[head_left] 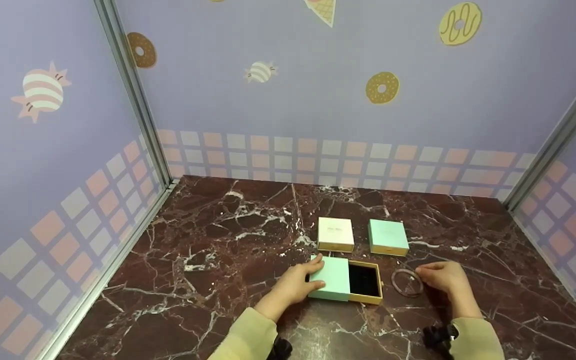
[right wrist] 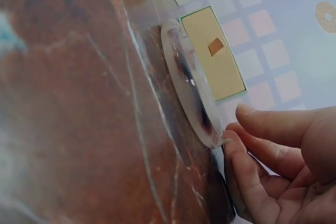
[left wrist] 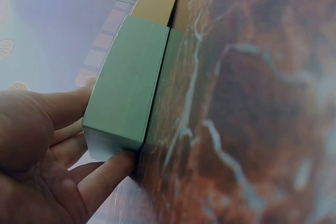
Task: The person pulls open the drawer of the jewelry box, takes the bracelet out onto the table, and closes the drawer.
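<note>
A mint box (head_left: 330, 279) lies on the table with its yellow drawer (head_left: 365, 300) slid out to the right, black lining inside. My left hand (head_left: 295, 284) grips the box's left end between thumb and fingers; in the left wrist view the left hand (left wrist: 58, 150) holds the mint sleeve (left wrist: 126, 77). A clear round bangle (head_left: 394, 284) lies to the right of the drawer. At the bangle's right edge is my right hand (head_left: 445, 277). In the right wrist view, fingertips of the right hand (right wrist: 278, 161) touch the near end of the bangle (right wrist: 181, 82), while the thumb stands apart from it.
Behind the drawer box stand a closed cream box (head_left: 335, 233) and, to its right, a closed mint box (head_left: 388, 235). The dark red marbled table (head_left: 193, 290) is bounded by patterned panels (head_left: 293, 90) at the back and both sides.
</note>
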`<state>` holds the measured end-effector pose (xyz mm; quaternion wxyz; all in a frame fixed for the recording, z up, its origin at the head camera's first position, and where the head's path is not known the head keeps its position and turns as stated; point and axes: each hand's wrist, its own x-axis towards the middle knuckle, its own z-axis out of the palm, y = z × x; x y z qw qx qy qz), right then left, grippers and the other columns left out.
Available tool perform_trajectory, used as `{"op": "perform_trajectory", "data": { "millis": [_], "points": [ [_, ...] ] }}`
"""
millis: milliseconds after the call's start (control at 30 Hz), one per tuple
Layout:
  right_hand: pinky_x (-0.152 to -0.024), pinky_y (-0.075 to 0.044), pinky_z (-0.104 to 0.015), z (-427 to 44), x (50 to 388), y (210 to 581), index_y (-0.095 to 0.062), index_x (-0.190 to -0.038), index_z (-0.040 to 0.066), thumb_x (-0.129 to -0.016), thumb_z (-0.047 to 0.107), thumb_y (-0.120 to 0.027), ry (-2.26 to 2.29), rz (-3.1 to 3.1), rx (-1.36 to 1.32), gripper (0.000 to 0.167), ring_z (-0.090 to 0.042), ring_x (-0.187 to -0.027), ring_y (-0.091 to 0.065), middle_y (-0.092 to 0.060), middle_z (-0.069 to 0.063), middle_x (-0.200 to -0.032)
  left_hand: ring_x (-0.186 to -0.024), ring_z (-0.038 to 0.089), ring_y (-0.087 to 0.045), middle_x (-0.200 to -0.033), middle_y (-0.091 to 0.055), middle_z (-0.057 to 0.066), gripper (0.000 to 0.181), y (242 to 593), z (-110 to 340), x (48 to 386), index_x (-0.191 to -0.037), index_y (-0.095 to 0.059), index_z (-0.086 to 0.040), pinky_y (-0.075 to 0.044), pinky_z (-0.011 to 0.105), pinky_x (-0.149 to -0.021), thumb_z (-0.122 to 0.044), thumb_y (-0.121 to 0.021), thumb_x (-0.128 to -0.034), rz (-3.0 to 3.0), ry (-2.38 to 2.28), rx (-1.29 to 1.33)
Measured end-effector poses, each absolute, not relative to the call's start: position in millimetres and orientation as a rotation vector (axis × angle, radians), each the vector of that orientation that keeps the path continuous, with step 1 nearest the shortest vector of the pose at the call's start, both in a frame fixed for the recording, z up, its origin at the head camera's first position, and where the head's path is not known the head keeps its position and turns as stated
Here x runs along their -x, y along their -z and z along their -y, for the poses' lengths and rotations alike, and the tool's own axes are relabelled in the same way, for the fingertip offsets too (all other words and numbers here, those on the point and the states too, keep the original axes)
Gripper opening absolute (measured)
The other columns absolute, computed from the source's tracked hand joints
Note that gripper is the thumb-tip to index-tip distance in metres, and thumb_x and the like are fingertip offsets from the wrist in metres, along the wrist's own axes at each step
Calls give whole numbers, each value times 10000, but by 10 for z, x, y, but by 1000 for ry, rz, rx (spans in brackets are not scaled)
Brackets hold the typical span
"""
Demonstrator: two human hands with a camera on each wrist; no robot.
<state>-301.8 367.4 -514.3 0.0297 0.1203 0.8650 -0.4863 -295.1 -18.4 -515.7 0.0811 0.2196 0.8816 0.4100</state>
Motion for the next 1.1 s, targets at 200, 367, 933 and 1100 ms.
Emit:
{"op": "perform_trajectory", "data": {
  "millis": [200,367,933,1100],
  "points": [
    [-628,-588,-178,-3647,3016,5115,-682,-1150,-201,-944,101,-724,1625,-2602,-369,368,-53,-692,-690,-771,-28,-780,-1497,356,-414,-1650,-385,69,592,5155,190,2952,-1483,-523,-14,-367,515,-1230,-204,-723,-959,-2643,-1221,-671],
    [-652,-603,-182,-3628,3012,5090,-676,-1170,-198,-947,105,-729,1688,-2541,-353,380,-46,-717,-709,-778,-24,-807,-1490,360,-425,-1650,-386,69,594,5159,194,2952,-1486,-523,-20,-384,519,-1218,-216,-721,-961,-2647,-1214,-678],
    [-756,-636,-209,-3565,3002,5023,-560,-1275,-259,-976,42,-679,1828,-2296,-195,441,-88,-796,-758,-777,-4,-907,-1480,357,-438,-1640,-398,93,588,5159,192,2956,-1483,-521,-9,-392,502,-1215,-203,-717,-964,-2667,-1197,-712],
    [-764,-643,-222,-3538,2999,5018,-546,-1249,-293,-972,6,-662,1855,-2250,-145,424,-107,-785,-763,-779,-41,-917,-1479,361,-438,-1638,-398,100,590,5164,192,2959,-1484,-517,-4,-393,503,-1213,-205,-714,-966,-2667,-1195,-721]
  ]
}}
